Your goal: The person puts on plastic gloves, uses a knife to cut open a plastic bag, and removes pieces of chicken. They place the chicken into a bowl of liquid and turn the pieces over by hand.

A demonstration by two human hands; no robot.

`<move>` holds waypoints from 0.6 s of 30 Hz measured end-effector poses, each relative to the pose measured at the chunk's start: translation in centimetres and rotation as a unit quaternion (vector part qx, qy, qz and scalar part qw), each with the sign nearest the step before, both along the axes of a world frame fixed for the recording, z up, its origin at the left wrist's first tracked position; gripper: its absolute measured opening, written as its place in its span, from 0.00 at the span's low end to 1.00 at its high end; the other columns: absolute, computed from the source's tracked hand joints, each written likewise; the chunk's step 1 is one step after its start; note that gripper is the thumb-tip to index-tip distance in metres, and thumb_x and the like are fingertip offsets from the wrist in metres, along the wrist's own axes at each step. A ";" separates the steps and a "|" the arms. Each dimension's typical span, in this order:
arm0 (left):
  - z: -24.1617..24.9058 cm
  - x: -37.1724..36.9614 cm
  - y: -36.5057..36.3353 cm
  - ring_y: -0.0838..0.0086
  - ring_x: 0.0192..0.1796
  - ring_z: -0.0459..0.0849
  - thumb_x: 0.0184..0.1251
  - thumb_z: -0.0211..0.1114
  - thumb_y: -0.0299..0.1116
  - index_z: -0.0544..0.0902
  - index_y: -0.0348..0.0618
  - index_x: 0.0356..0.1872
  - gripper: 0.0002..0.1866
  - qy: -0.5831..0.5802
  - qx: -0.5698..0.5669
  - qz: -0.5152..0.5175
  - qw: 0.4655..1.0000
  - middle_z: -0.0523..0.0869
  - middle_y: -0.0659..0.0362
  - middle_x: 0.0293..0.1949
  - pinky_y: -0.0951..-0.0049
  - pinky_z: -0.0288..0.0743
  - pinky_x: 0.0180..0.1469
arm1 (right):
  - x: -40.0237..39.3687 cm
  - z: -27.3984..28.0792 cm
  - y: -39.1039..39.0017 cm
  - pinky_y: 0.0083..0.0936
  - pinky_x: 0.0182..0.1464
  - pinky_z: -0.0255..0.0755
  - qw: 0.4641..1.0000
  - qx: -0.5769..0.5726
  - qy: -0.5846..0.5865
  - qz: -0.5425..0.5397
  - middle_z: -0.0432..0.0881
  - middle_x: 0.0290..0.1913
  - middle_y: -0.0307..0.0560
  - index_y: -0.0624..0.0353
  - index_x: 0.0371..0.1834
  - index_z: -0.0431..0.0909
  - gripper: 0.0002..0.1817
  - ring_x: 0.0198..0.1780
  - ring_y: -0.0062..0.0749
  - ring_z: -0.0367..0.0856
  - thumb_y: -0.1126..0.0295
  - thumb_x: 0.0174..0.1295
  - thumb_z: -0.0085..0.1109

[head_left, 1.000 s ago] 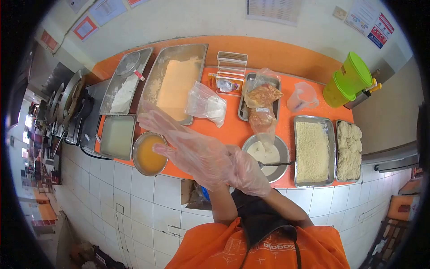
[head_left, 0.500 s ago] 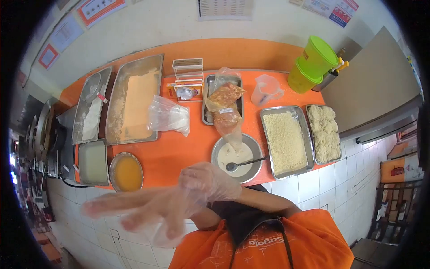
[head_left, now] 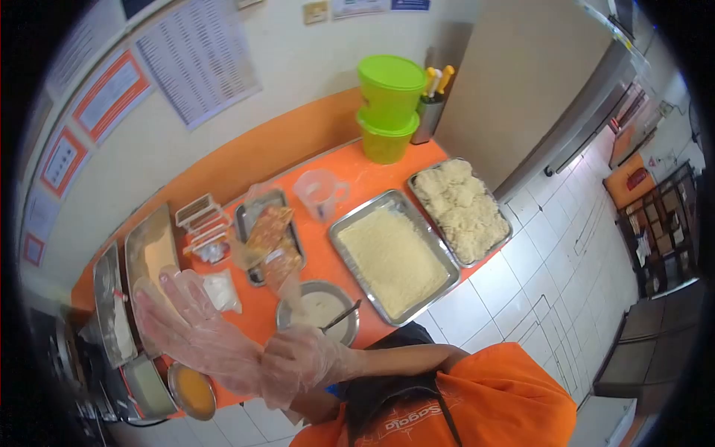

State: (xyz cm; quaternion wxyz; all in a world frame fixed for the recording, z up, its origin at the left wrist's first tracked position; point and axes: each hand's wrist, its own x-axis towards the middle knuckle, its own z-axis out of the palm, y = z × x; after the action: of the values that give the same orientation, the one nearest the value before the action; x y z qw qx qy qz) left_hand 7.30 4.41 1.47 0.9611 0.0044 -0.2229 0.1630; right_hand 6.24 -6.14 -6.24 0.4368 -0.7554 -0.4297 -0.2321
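My left hand, in a clear plastic glove, is held out with its fingers spread and nothing in it. My right hand, also gloved, is closed around the left wrist, gripping the cuff of the plastic glove there. Just beyond the hands is a metal bowl of white batter with a dark-handled spoon leaning in it. A plastic bag of marinated meat lies over a small metal tray, its lower end reaching the bowl. Partly behind the left hand is a bag of white powder.
A tray of crumbs and a tray of pale, clumpy food stand to the right. A clear jug, stacked green tubs and a knife holder are behind. A bowl of orange liquid sits at left.
The view has swung to the right. My left hand has risen from near the table's front edge, its fingers now pointing up and left. My right hand stays at the left wrist.
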 end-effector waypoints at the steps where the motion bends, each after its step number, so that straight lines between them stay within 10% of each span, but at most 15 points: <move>1: 0.0 0.7 -1.4 0.54 0.82 0.43 0.69 0.56 0.64 0.55 0.61 0.80 0.42 0.007 0.004 -0.005 1.000 0.46 0.55 0.82 0.36 0.42 0.78 | 0.0 -0.3 -1.6 0.29 0.32 0.73 1.000 -0.016 0.008 -0.007 0.74 0.34 0.41 0.58 0.41 0.76 0.15 0.33 0.37 0.78 0.68 0.48 0.64; 9: -3.7 6.7 -10.8 0.52 0.81 0.51 0.71 0.56 0.61 0.57 0.53 0.79 0.42 0.027 0.085 -0.056 0.994 0.50 0.50 0.81 0.40 0.52 0.76 | 7.5 0.7 -22.5 0.26 0.28 0.72 0.983 -0.178 -0.051 -0.002 0.74 0.31 0.38 0.54 0.40 0.77 0.11 0.32 0.29 0.79 0.65 0.55 0.58; 10: -4.9 7.0 -11.2 0.52 0.80 0.54 0.71 0.56 0.60 0.58 0.49 0.78 0.41 0.012 0.116 -0.060 0.991 0.52 0.48 0.80 0.42 0.56 0.75 | 11.0 0.4 -26.3 0.26 0.28 0.70 0.958 -0.216 -0.114 -0.149 0.73 0.30 0.38 0.53 0.38 0.75 0.08 0.31 0.28 0.77 0.66 0.56 0.57; 12: -7.4 5.7 -13.4 0.56 0.74 0.65 0.74 0.57 0.53 0.62 0.38 0.74 0.37 0.137 0.456 0.155 0.866 0.65 0.48 0.73 0.54 0.65 0.70 | 17.9 -0.2 -34.0 0.26 0.27 0.67 0.820 -0.317 -0.193 -0.436 0.71 0.28 0.38 0.52 0.33 0.72 0.02 0.28 0.27 0.73 0.69 0.59 0.54; 16: -20.0 -2.2 -10.8 0.60 0.64 0.76 0.70 0.61 0.40 0.74 0.34 0.62 0.25 0.420 0.641 0.170 0.620 0.74 0.46 0.64 0.60 0.74 0.61 | 31.9 -1.7 -47.1 0.33 0.53 0.73 0.677 -0.548 -0.122 -0.476 0.80 0.50 0.54 0.68 0.56 0.76 0.20 0.56 0.43 0.78 0.70 0.63 0.52; 18: -30.8 -8.8 -6.2 0.62 0.58 0.81 0.67 0.64 0.28 0.81 0.31 0.52 0.16 0.444 0.673 0.228 0.547 0.80 0.45 0.57 0.64 0.78 0.56 | 34.3 0.6 -51.0 0.35 0.57 0.69 0.813 -0.340 0.037 -0.470 0.78 0.53 0.52 0.65 0.59 0.75 0.23 0.56 0.42 0.77 0.62 0.65 0.52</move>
State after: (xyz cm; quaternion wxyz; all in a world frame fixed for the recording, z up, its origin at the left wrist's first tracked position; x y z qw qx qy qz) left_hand -1.54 -1.75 -29.34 0.5842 0.7720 0.1960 0.1559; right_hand 40.57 -57.19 -5.66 0.0051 -0.9738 -0.0569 -0.2203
